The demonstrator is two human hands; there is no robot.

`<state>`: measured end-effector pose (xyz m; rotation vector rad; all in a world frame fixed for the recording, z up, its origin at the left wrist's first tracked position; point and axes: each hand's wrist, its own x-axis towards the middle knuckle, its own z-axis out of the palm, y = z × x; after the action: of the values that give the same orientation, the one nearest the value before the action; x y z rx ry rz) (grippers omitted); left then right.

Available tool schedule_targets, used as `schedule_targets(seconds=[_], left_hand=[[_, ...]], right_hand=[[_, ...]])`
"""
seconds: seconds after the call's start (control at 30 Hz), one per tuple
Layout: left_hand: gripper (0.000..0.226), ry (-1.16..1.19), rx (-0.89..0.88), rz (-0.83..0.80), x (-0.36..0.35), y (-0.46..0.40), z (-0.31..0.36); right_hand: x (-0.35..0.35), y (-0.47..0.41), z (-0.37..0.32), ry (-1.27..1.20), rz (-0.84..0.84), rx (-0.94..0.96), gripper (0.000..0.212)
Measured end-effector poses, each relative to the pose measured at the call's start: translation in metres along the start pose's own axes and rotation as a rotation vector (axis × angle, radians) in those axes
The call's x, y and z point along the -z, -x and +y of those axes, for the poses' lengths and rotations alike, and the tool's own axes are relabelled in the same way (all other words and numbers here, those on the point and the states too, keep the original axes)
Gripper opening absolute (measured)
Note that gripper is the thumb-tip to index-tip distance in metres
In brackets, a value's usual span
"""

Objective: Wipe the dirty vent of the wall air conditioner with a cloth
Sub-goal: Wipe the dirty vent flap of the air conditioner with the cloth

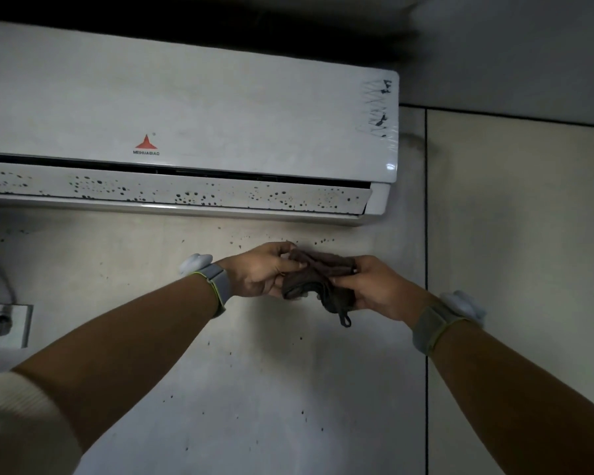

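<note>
1. The wall air conditioner (192, 111) hangs high on the wall (254, 354), and its vent (172, 193), the long flap along the underside, is peppered with dark spots from end to end.
2. No stretch of that flap looks cleaner than the rest, so the wiping appears not to have begun, or has made no visible mark.
3. The cloth (318, 282), dark brown and bunched up, sits below the vent and well short of touching it, held up between both hands in front of the wall.
4. The left hand (264, 270) has its grip closed on the cloth's left edge, thumb and fingertips pinching the fabric.
5. The right hand (374, 287) likewise has its grip closed on the cloth, fingers curled round the right side, with a small loop of the cloth dangling beneath.
6. By the look of it, the person is folding or bunching the cloth into a usable pad; that is a judgement from the two-handed hold, not something plainly shown.
7. Still to do, as far as can be judged: raise the cloth to the flap, press it on and work along the full length, including the part that runs out of view at the left.
8. The wall beneath the unit is also speckled with dark flecks, though the task names only the vent.
9. A wall socket (6, 323) with a plug in it sits at the far left, well apart from the hands.
</note>
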<state>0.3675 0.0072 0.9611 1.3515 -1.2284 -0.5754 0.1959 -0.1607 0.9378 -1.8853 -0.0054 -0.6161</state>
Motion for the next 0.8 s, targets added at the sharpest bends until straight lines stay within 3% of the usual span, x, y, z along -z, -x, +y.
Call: schedule_targets(seconds=[0.17,0.33,0.5,0.57,0.63,0.73,0.8], left_hand=[[0.037,-0.01,0.015,-0.164,0.0,0.013,0.022],[0.038,-0.004,-0.011,-0.088,0.006,0.016,0.034],[0.026,0.026,-0.026,-0.077,-0.002,0.019,0.04],[0.016,-0.015,-0.04,-0.038,-0.011,0.019,0.043],[0.02,-0.146,-0.079,0.016,-0.018,0.015,0.042],[0.031,-0.302,-0.109,0.01,-0.026,0.013,0.042],[0.033,-0.373,-0.147,0.025,-0.032,0.011,0.045]], right_hand=[[0.01,0.003,-0.013,-0.147,-0.063,0.07,0.03],[0.021,0.009,-0.024,-0.189,-0.085,0.115,0.028],[0.016,0.016,-0.034,-0.246,-0.017,0.009,0.026],[0.012,0.018,-0.038,-0.172,0.061,-0.042,0.044],[0.008,0.017,-0.04,0.066,0.183,0.008,0.06],[-0.001,0.016,-0.036,0.347,0.297,0.187,0.039],[-0.007,0.015,-0.026,0.343,0.268,0.233,0.022]])
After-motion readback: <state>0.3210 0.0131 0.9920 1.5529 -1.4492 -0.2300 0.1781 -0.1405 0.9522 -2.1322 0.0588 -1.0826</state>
